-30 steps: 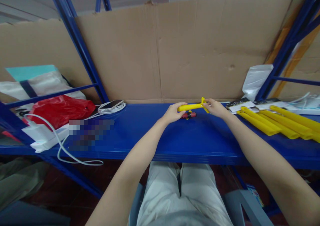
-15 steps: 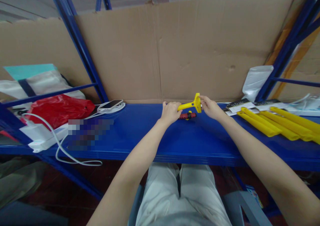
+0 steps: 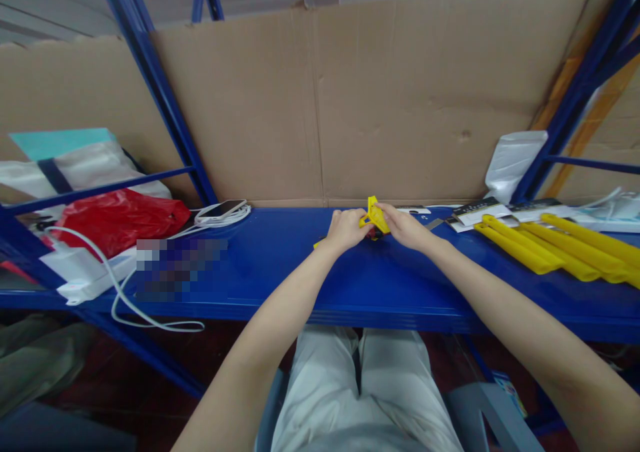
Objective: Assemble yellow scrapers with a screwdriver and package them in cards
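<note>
A yellow scraper (image 3: 379, 217) is held between both hands just above the blue shelf, its wide head facing right. My left hand (image 3: 346, 229) is closed around the handle near the forked neck, and the handle's yellow end peeks out at its left. My right hand (image 3: 404, 227) pinches the far side of the wide head with fingers and thumb. Under the scraper, a small dark red tool (image 3: 373, 236) lies mostly hidden. A thin flat grey metal piece (image 3: 434, 225) rests on the shelf, right of my right hand.
Several long yellow pieces (image 3: 550, 249) and black-and-white cards (image 3: 480, 211) lie at the right. On the left are a phone (image 3: 227, 209) on a coiled white cable, a red plastic bag (image 3: 120, 219) and a white power strip (image 3: 97, 282). Cardboard (image 3: 390, 105) walls the back.
The scraper has come left and down, its head now closer to my left hand. My right hand moved left with it, and the flat metal piece on the shelf has come into view.
</note>
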`<state>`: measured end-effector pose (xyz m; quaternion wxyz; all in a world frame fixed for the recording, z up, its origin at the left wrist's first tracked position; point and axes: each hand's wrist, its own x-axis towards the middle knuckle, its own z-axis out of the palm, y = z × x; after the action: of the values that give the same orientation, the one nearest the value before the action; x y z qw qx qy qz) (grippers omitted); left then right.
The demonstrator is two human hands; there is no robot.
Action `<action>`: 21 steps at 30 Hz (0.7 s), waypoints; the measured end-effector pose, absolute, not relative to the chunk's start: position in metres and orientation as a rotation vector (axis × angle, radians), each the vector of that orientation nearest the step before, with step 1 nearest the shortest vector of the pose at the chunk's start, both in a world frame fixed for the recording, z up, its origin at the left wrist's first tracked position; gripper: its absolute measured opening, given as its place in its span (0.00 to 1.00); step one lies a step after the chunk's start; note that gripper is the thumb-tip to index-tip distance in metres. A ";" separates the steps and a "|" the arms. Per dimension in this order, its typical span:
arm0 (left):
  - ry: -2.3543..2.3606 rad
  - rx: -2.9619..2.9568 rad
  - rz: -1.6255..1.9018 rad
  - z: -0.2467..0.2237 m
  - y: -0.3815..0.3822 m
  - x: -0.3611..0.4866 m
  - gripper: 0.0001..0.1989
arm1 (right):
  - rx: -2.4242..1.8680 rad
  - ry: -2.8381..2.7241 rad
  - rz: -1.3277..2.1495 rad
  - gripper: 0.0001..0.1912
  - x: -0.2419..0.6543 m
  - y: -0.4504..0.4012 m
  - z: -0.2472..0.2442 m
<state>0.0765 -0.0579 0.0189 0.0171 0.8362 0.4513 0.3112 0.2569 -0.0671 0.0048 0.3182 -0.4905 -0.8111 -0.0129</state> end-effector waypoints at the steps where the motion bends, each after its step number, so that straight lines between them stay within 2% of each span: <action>1: 1.407 2.596 0.962 0.019 -0.058 0.077 0.09 | -1.298 -2.140 -0.032 0.25 0.257 -0.066 0.003; 10: 1.523 2.570 0.825 0.015 -0.053 0.076 0.15 | -1.429 -2.039 -0.158 0.25 0.294 -0.050 0.010; 14: 1.581 2.511 0.805 0.014 -0.050 0.074 0.17 | -1.818 -1.998 -0.308 0.23 0.338 -0.040 0.011; 21: 1.602 2.477 0.805 0.014 -0.050 0.074 0.17 | -2.397 -2.017 -0.215 0.23 0.365 -0.039 0.004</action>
<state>0.0743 -0.0497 0.0136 0.0419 0.8094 0.5234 0.2630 0.3653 -0.0394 0.0038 0.0007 -0.7635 -0.6422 -0.0686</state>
